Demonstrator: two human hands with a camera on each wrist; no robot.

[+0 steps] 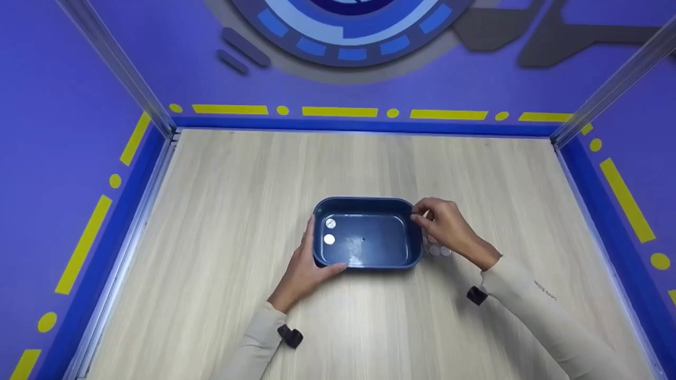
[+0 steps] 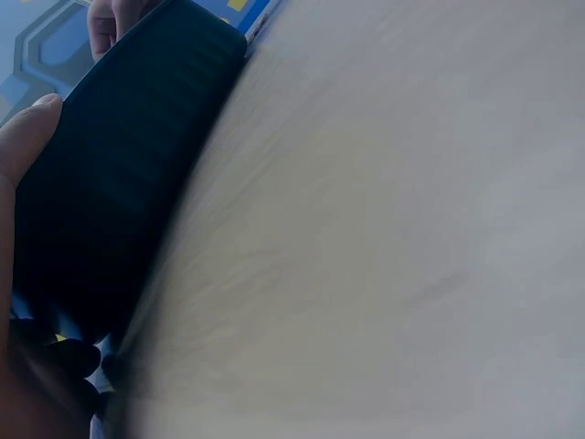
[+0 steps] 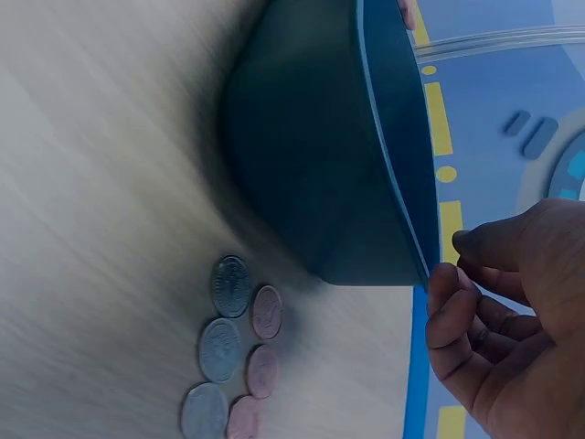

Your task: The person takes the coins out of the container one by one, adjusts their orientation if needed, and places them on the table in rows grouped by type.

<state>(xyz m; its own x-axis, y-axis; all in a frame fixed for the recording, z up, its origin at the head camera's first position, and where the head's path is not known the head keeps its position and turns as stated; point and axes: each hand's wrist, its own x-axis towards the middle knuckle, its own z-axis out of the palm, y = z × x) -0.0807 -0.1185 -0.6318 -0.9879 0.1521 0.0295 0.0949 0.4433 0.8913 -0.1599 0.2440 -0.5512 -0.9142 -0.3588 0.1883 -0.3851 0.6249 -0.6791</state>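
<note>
A dark blue plastic bin (image 1: 364, 268) with rounded corners stands upright on the table, two silver coins (image 1: 330, 231) lying flat at the left of its floor. My left hand (image 1: 309, 266) grips the bin's left end, thumb over the front rim and fingers along the outer side. At the right end, my right hand (image 1: 443, 221) has its thumb and curled fingers at the rim; whether a coin is between them is hidden. Beneath that hand, on the table outside the bin, several silver and copper-coloured coins (image 3: 219, 349) lie in two rows.
The pale wood-grain table (image 1: 237, 211) is bordered by blue panels with yellow marks (image 1: 340, 111) at the back and both sides. Metal posts (image 1: 121, 68) stand at the back corners. Each sleeve wears a black wrist device (image 1: 290, 336).
</note>
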